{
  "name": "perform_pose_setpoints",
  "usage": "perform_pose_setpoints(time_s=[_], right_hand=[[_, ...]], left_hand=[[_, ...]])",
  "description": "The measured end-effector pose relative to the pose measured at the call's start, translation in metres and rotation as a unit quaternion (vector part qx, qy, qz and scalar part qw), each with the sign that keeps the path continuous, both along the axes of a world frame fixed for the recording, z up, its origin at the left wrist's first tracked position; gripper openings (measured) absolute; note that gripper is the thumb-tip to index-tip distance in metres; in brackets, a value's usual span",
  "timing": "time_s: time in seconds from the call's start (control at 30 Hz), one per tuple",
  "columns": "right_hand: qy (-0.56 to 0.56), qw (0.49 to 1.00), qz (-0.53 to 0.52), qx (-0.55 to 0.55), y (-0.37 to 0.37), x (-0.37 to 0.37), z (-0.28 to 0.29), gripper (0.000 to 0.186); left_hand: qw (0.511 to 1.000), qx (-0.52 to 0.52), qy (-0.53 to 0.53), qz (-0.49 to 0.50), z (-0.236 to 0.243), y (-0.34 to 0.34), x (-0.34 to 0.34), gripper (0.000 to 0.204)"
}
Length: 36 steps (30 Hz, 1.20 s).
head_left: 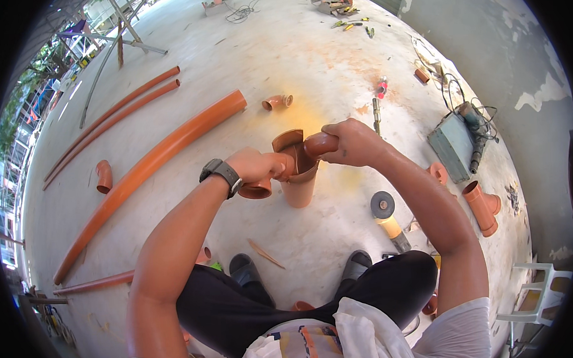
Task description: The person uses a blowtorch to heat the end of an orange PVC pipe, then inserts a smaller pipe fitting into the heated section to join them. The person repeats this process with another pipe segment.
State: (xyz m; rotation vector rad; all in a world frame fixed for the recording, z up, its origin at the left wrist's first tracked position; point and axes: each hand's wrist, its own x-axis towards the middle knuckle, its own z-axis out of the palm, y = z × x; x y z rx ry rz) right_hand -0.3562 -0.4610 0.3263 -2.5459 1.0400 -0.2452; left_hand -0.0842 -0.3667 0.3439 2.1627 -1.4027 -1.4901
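Observation:
In front of me an upright orange pipe [298,192] stands on the floor, its top cut into a jagged, open shape with one side standing higher. My left hand [254,164], with a watch [221,175] on the wrist, is closed round an orange pipe fitting [255,190] at the left side of that top. One mouth of the fitting faces down and toward me. My right hand [354,142] grips a rounded reddish-brown pipe piece [321,144] at the right of the rim. Where the two pieces meet the upright pipe is partly hidden by my fingers.
Long orange pipes [153,159] lie to the left, with an elbow [103,177] beside them. Another elbow [277,102] is farther ahead. Near my right knee lies an angle grinder [389,221]. A branched pipe fitting [482,207], a grey metal box [451,140] and a white plastic chair [535,290] are at right.

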Motion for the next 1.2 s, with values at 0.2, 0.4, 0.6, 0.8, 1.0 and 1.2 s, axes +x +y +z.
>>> perform_pose_setpoints(time_s=[0.2, 0.4, 0.6, 0.8, 1.0, 1.2], right_hand=[[0.008, 1.000, -0.003, 0.007, -0.001, 0.002, 0.001, 0.038], [0.021, 1.000, -0.009, -0.010, 0.003, -0.002, -0.001, 0.042], [0.032, 0.999, -0.016, -0.022, 0.006, 0.003, 0.000, 0.044], [0.039, 0.998, -0.040, -0.002, 0.010, 0.004, 0.002, 0.045], [0.029, 0.999, -0.044, 0.002, 0.009, 0.001, 0.002, 0.044], [0.029, 0.999, -0.041, 0.010, 0.010, 0.001, 0.005, 0.042]], left_hand=[[0.998, -0.032, 0.061, 0.002, -0.023, 0.001, 0.027, 0.044], [0.984, -0.127, -0.022, -0.121, -0.007, 0.021, 0.034, 0.059], [0.869, -0.357, -0.188, -0.286, -0.052, 0.032, 0.088, 0.059], [0.848, -0.394, -0.212, -0.283, -0.059, 0.042, 0.074, 0.059], [0.822, -0.444, -0.214, -0.284, -0.058, 0.051, 0.070, 0.060], [0.790, -0.491, -0.233, -0.284, -0.065, 0.057, 0.067, 0.063]])
